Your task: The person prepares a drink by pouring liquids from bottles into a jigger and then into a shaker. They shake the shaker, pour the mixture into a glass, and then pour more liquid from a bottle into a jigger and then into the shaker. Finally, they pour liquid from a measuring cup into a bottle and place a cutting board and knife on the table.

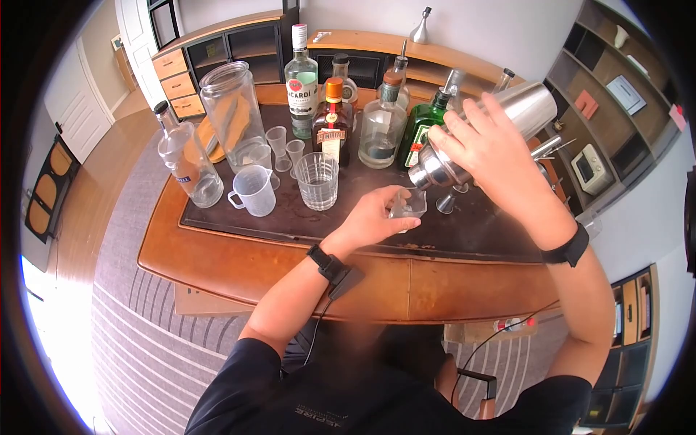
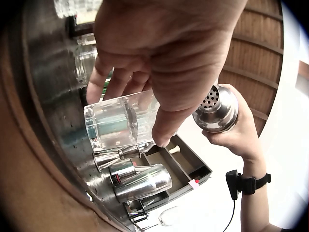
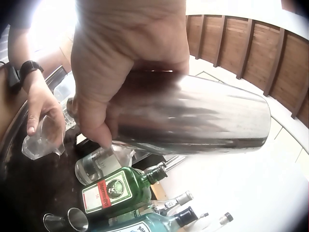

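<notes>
Left hand [image 1: 367,222], near side: thumb and fingers curled round a small clear glass [image 1: 412,206], held above the dark tabletop [image 1: 471,233], near the shaker's mouth. Judged light, stiff and fragile; best taken low on the wall, clear of the rim. Contents: could not be told.

Right hand [image 1: 490,145], to the right: fingers wrapped over a steel cocktail shaker [image 1: 531,107], tilted, its perforated strainer end lowest and uncapped. Judged the heavier piece, rigid, slippery if wet; best gripped round the body, near the shoulder. Contents: hidden by the metal.

Steel jigger [image 1: 446,205]: on the tabletop, just beyond the glass.

Plastic measuring jug [image 1: 255,192], left: upright, handle leftward; no liquid seen.

Cut-glass tumbler [image 1: 317,187], right of the jug: upright; no liquid seen.

Clear dark-capped bottle [image 1: 190,165], far left: level uncertain.

Cointreau bottle [image 1: 332,134], orange-capped: level unreadable through brown glass.

Cork-stoppered bottle [image 1: 382,130]: clear liquid low in the body.

Green bottle [image 1: 426,119], right: contents obscured.

Bacardi bottle [image 1: 300,98], farther back: white-capped, level uncertain.
</notes>
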The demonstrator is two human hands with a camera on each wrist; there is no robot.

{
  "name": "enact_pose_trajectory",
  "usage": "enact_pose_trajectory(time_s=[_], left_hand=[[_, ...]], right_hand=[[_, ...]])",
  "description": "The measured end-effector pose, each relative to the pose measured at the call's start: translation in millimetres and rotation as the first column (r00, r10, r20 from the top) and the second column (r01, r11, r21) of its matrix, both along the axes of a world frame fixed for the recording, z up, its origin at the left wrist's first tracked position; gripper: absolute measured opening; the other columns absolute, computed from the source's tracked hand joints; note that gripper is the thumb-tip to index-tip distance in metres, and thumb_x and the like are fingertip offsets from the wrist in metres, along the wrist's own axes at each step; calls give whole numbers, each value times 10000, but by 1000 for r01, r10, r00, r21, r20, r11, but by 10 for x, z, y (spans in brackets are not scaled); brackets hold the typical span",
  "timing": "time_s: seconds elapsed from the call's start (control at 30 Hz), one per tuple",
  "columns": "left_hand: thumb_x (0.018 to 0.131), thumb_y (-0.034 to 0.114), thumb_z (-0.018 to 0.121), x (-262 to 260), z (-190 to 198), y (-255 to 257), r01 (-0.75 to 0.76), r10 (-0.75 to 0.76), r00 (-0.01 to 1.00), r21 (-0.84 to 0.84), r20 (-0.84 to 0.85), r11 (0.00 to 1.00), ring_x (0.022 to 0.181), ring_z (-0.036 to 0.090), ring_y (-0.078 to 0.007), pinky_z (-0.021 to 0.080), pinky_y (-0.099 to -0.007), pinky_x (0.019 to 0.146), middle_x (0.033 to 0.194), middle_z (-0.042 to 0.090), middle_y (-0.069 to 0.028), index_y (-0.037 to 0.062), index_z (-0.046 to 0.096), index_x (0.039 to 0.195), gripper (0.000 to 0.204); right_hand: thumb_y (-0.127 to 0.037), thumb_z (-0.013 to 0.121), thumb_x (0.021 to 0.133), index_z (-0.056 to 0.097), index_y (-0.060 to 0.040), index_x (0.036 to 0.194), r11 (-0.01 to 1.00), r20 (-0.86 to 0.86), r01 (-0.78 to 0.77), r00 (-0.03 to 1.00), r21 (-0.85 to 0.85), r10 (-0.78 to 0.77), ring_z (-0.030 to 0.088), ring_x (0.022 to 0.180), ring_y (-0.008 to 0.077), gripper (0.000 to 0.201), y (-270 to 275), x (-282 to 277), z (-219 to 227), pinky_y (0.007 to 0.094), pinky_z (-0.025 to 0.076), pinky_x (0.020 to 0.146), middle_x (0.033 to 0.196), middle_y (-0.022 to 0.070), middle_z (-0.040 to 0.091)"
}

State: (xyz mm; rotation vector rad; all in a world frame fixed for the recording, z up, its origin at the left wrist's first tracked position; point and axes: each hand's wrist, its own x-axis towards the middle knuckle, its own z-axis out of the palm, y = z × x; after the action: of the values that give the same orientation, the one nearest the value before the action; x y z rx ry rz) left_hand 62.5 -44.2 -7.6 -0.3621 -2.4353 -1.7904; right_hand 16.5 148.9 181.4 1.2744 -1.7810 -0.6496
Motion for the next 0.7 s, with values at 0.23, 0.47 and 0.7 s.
enact_pose_trajectory(time_s=[0.23, 0.47, 0.7], left_hand=[[804, 263, 872, 8, 18, -2, 5, -5, 1000, 6, 6, 1000, 881, 651, -146, 544, -308, 818, 1125, 707, -127, -18, 623, 1268, 597], [804, 242, 871, -7, 6, 0, 52, -56, 998, 84, 35, 995, 826, 658, -140, 541, -303, 751, 1013, 691, -101, -9, 632, 1203, 528], [799, 249, 875, -8, -14, 4, 36, -34, 999, 74, -24, 997, 820, 660, -148, 536, -303, 727, 1002, 677, -98, -4, 630, 1195, 530]], right_hand=[[-154, 661, 844, 629, -128, 1181, 1000, -20, -20, 1000, 0, 20, 584, 1157, 260, 339, -17, -1, 39, 458, 403, 1117, 1085, 41, 627], [-125, 622, 849, 630, -122, 1216, 999, 94, -29, 995, 34, 26, 590, 1168, 306, 367, -5, -39, -198, 524, 393, 1116, 1173, 86, 640], [-162, 657, 845, 634, -146, 1172, 999, -7, -13, 1000, 37, 13, 567, 1160, 246, 329, -20, -20, -156, 477, 394, 1128, 1086, 38, 617]])
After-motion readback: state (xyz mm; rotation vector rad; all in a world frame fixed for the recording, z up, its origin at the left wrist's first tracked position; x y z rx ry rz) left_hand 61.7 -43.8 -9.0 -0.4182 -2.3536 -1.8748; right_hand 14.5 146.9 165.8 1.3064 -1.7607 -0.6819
